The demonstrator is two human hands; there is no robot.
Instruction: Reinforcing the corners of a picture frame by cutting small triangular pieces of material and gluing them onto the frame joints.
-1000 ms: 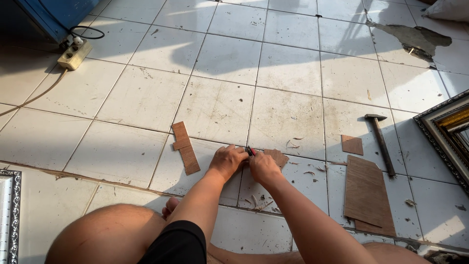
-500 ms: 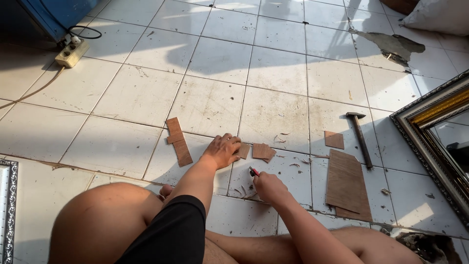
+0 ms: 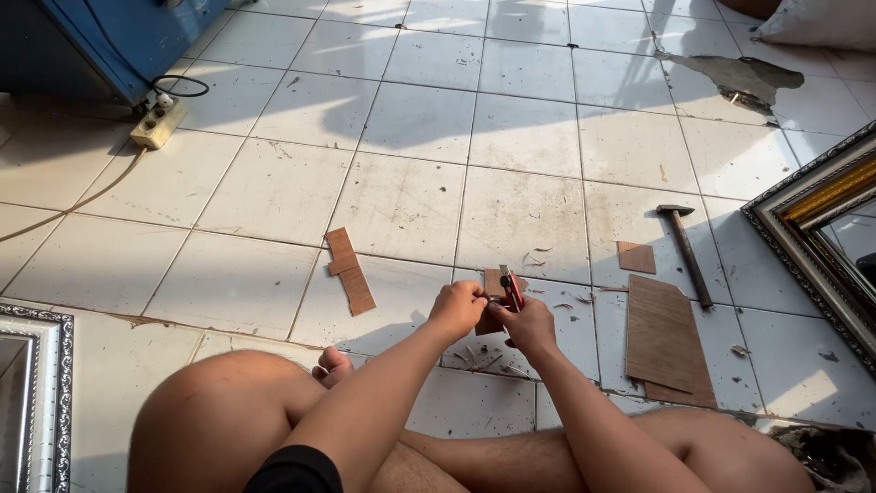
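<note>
Person sits on a tiled floor (image 3: 274,187), bare knees near the bottom edge. Both hands meet low at centre, just above the tiles.

Left hand (image 3: 456,309): fingers curled, pinching the left edge of a small brown wood piece (image 3: 493,283) and holding it up off the floor. Right hand (image 3: 525,324): fingers clenched around a red-handled cutter (image 3: 514,290), which stands upright against the piece (blade end too small to make out). The two hands nearly touch.

Wood shavings (image 3: 488,358) lie scattered on the tiles just near of the hands.

Left of the hands, two narrow wood strips (image 3: 350,271) lie overlapping on the floor. Right of them, a large brown board (image 3: 666,340) lies flat, with a small square offcut (image 3: 636,257) just beyond it. A hammer (image 3: 686,249) lies beside that offcut, head pointing far.

Far right: a gilt frame (image 3: 812,233) at the edge of view. Near left: a silver ornate frame (image 3: 57,383). Far left: a blue cabinet (image 3: 137,41) with a power strip (image 3: 157,123) at its foot, cord trailing left.
</note>
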